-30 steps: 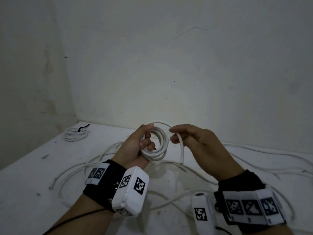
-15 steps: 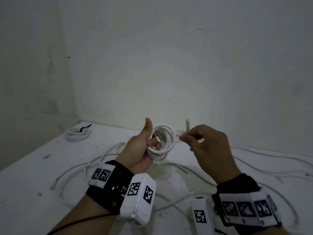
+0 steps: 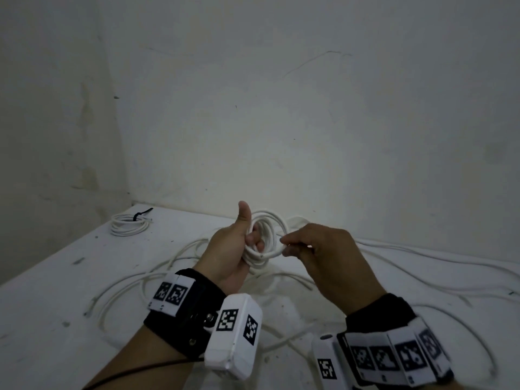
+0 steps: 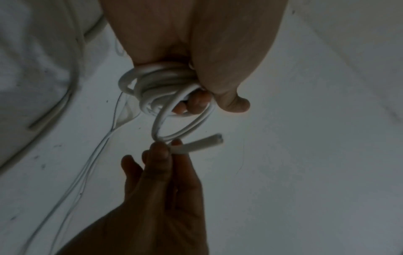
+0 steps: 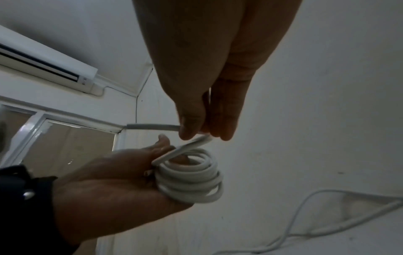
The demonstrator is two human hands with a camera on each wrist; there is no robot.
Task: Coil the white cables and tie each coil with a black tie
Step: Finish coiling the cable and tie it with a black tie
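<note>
cable end point(image 4: 203, 143) swung down from upright | right hand point(image 3: 323, 254) pinches it | left hand point(image 3: 230, 249) grips coil point(image 3: 267, 237), thumb up

Loose cables point(image 3: 422, 254) cut off rightward.

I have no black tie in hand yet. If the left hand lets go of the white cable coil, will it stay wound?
Probably not: the white cable coil looks springy, its loops uneven. The cut end stands straight, so it seems fairly stiff. Likely light.

White cable coil point(image 3: 266, 240); black tie point(image 3: 142, 214); black wristbands point(image 3: 185, 319); black-white checker tags point(image 3: 170, 294).
</note>
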